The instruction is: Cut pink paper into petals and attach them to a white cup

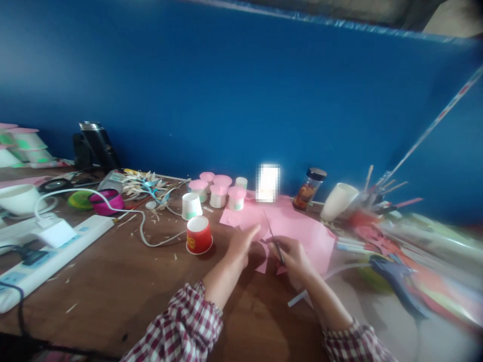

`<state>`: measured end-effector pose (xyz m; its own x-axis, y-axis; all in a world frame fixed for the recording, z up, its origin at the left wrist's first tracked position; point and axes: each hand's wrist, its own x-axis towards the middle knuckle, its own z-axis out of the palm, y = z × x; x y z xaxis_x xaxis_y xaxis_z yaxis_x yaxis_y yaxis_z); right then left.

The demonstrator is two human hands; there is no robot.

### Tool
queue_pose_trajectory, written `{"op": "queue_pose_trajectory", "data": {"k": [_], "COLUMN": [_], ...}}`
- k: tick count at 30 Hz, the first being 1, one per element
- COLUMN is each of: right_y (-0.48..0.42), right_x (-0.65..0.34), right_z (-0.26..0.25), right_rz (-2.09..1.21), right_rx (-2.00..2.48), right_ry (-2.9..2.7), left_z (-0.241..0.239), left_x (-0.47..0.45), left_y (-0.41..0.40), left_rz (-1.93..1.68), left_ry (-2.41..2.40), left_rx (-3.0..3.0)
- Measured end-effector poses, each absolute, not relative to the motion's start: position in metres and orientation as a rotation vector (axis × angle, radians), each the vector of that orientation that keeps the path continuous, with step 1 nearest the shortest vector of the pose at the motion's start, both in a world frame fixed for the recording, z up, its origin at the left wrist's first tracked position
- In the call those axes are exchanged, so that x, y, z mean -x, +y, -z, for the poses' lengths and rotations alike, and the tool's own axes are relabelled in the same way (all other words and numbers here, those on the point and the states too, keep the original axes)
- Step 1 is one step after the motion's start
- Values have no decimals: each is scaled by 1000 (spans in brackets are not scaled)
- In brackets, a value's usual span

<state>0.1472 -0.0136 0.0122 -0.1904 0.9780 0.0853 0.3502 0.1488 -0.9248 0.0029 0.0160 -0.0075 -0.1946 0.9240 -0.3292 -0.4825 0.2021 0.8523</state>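
Observation:
A large sheet of pink paper (302, 226) lies near the middle of the table. My left hand (241, 246) grips its near left edge, thumb on top and the other fingers partly hidden. My right hand (296, 256) is closed around a pair of scissors (279, 251) with dark handles, the thin blades pointing away over the paper. Cut pink strips hang at the near edge between my hands. Left of my left hand, a red paper cup (198, 235) stands upside down, and behind it is a white and green paper cup (191, 206).
Several small cups topped with pink discs (219, 193) stand behind. A dark-lidded jar (309, 188) and a tilted white cup (338, 201) are at the back right. A blue glue gun (398, 284) lies right, blurred; a white power strip (56, 256) lies left.

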Motion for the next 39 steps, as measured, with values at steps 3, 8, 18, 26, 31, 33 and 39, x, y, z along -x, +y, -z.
{"op": "queue_pose_trajectory", "data": {"k": [3, 8, 18, 26, 31, 33, 39], "right_y": [-14, -15, -15, -12, -12, -13, -15], "right_x": [-147, -146, -146, -149, -150, -149, -148], "right_z": [-13, -15, -14, -6, -10, -14, -17], "right_rz": [-1061, -1079, -1096, -1141, -1121, -1103, -1089], "right_rx": [1282, 1269, 1287, 1244, 1265, 1284, 1286], "right_ry": [-1665, -1645, -1626, -1612, -1620, -1633, -1648], "left_z": [8, 9, 11, 13, 8, 7, 10], "left_x": [-2, -3, -3, -4, -3, -3, -3], "left_y": [16, 17, 18, 17, 15, 15, 16], "left_rz": [-1365, -1350, -1336, -1331, -1377, -1395, -1401], "left_ry": [1172, 1122, 1119, 1149, 1168, 1163, 1156], "left_rx": [-511, -528, -523, -536, -602, -629, -596]}}
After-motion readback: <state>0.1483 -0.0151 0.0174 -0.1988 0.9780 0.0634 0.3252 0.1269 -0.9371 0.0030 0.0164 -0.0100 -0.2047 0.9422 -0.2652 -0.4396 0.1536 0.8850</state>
